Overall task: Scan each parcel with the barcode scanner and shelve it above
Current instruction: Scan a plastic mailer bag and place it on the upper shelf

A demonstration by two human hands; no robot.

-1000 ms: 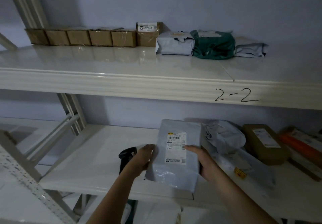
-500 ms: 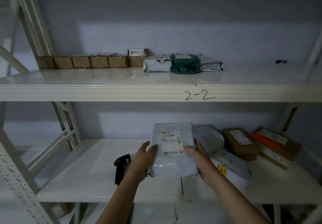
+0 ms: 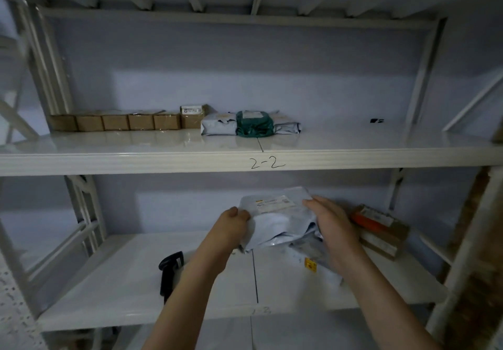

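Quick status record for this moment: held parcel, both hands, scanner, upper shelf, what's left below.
held parcel: grey poly mailer, label facing up, lifted above the lower shelf
left hand: grips the mailer's left edge
right hand: holds its right side
scanner: black, lying on the lower shelf, untouched
upper shelf: marked 2-2; row of brown boxes, then grey bag, green bag, another grey bag
left below: orange-topped carton, flat grey bags

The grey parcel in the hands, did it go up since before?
Yes. The grey parcel has risen toward the shelf edge marked 2-2, away from the lower shelf, gripped by the left hand and right hand.
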